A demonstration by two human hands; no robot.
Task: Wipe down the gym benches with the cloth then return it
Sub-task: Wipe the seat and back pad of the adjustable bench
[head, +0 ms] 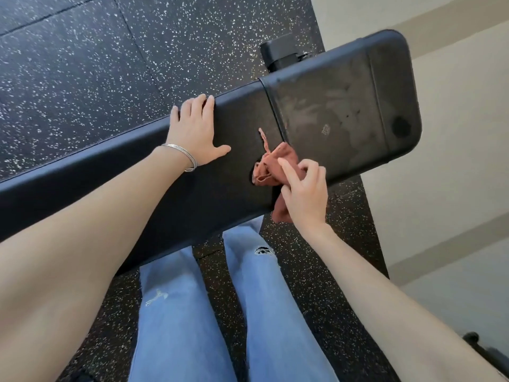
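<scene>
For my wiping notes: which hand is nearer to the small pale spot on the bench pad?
Right. The right hand, holding the cloth, is close to the pale spot, at the near edge of the bench; the left hand rests on it farther left.

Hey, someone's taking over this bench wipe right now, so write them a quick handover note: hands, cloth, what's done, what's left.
Left hand: flat on the bench's long pad, holding nothing.
Right hand: grips the reddish cloth at the pad's near edge, beside the seam.
Done: unclear; the short pad shows streaks and marks.
Left: wipe this bench, any other benches (none in view), then return the cloth.
</scene>
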